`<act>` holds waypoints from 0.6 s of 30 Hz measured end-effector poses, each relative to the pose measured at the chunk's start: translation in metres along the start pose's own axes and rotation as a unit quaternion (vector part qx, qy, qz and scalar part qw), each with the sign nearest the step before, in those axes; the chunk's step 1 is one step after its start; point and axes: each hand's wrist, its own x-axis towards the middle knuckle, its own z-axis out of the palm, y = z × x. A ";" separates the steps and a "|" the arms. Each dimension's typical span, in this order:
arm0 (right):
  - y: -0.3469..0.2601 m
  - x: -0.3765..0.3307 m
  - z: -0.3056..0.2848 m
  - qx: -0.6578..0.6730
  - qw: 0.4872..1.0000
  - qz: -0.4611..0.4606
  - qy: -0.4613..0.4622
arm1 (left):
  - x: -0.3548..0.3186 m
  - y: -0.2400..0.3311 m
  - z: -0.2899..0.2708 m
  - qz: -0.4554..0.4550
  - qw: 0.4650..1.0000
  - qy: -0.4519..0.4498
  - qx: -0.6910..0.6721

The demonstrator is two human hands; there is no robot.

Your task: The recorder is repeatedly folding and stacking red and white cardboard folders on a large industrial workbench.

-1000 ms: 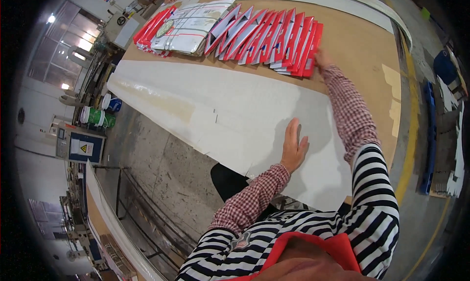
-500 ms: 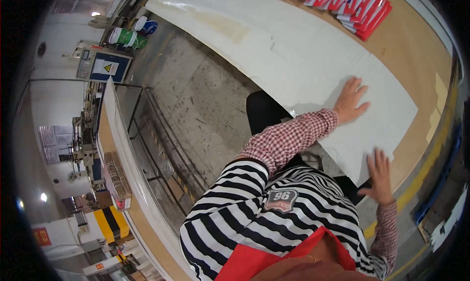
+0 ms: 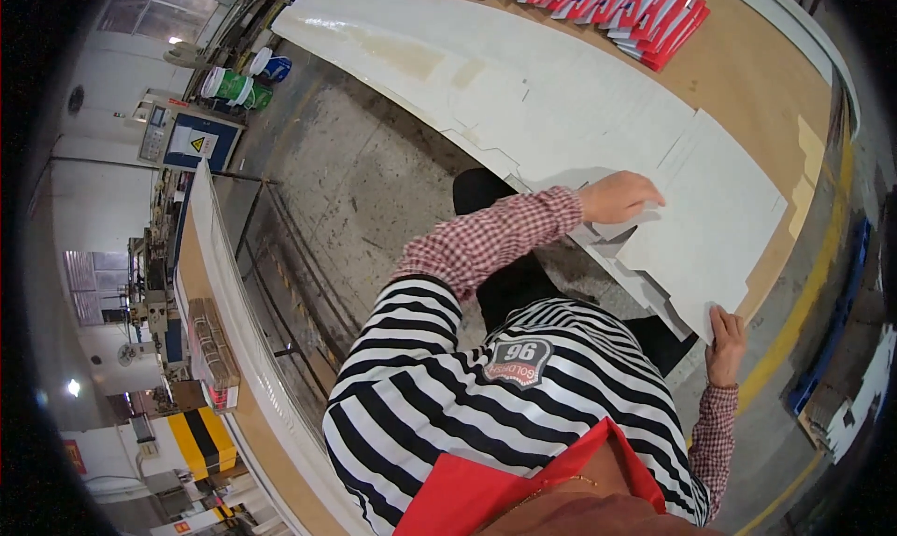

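Note:
A large white sheet (image 3: 719, 218) with notched, cut-out edges lies at the right end of the white-covered part of the worktable, in front of me. My right hand (image 3: 725, 345) is closed on its near corner, thumb and fingers together at the edge. My left hand (image 3: 620, 198) lies across its left part, with the fingers curled together and pressed down near a cut edge. What sits under the left fingertips is partly hidden. Between my two hands, the sheet's near edge hangs over the table edge, with a gap showing beneath a notch.
A fanned row of red-and-white folded pieces (image 3: 645, 17) lies on the brown tabletop (image 3: 747, 69) at the far side. On the left stand a second long table with a brown bundle (image 3: 213, 340), a blue control cabinet (image 3: 201, 142) and buckets (image 3: 224, 85). A pallet (image 3: 832, 340) lies right.
Both hands were spread, the left flat on the white surface. Now their fingers have closed in; the left has moved left and nearer, the right onto the corner. Notched sheet edges now show.

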 end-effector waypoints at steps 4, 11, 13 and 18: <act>-0.003 -0.004 -0.004 -0.010 0.995 0.032 0.090 | -0.026 0.027 -0.003 0.058 0.992 0.049 0.097; 0.013 -0.045 -0.030 -0.053 0.966 0.092 0.236 | -0.004 0.097 -0.022 0.112 0.983 0.132 0.055; 0.019 -0.071 -0.035 -0.042 0.975 0.123 0.180 | 0.007 0.093 0.006 0.111 0.990 0.049 0.067; 0.057 -0.106 -0.003 -0.014 0.981 0.169 0.097 | 0.035 0.071 0.078 0.165 0.967 -0.122 0.149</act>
